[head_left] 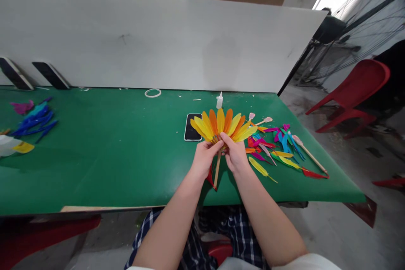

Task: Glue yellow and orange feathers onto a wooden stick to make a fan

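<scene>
Feather fan [220, 122], yellow + orange, was over the counter [120, 152], L grip [204, 157] and R grip [236, 154] both pinched closed on its base, w/ 1 stick [217, 172] below. 1 phone [189, 132] lay behind, partly blocked by the fan; 1 btl [219, 102] stood farther back. On R lay many loose feathers [282, 154] & 3 pale-headed sticks [311, 156]. Far L, 2 dark devices [50, 75] leaned on the white board [158, 42]; 1 ring [153, 96] lay near its foot.

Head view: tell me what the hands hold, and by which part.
The left hand and right hand hold a fan of yellow and orange feathers by its gathered base, above a thin stick.
</scene>
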`<state>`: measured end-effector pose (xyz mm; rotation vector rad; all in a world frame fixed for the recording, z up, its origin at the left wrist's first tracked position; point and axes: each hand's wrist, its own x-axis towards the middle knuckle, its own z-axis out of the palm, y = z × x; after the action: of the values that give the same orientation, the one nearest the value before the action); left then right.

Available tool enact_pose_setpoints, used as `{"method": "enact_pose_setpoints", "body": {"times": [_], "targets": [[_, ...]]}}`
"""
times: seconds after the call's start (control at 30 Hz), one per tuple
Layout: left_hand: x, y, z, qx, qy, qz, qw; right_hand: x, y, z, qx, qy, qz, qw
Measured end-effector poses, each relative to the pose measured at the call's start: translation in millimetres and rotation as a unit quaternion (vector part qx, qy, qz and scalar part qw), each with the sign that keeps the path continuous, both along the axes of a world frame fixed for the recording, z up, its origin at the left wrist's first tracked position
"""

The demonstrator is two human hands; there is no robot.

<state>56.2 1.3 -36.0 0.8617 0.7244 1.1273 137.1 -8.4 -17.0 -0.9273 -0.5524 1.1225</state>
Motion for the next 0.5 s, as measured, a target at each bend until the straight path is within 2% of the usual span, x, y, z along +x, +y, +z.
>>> {"method": "enact_pose_setpoints", "body": {"times": [0.13, 0.27, 0.4, 0.47, 0.5], "targets": [[0, 1, -0.9, -0.012, -0.003, -0.003, 1.0, -1, 1, 0.1, 0.008, 0.011, -0.018, 1.0], [1, 2, -1.6, -0.017, -0.005, 0.002, 1.0, 0, 1, -1.8, 0.003, -0.002, -0.002, 1.0], [-5, 6, 2.2, 0.007, -0.031, 0.04, 0.999, 8, -10, -11.1, 0.022, -0.031, 0.058, 0.998], [-10, 8, 5.6, 0.024, -0.059, 0.062, 0.996, 13, -20, -17.7, 0.001, -0.054, 0.1, 0.994], [-13, 9, 7.2, 0.028, -0.076, 0.067, 0.994, 14, -25, -20.6, -0.014, -0.069, 0.141, 0.987]]}}
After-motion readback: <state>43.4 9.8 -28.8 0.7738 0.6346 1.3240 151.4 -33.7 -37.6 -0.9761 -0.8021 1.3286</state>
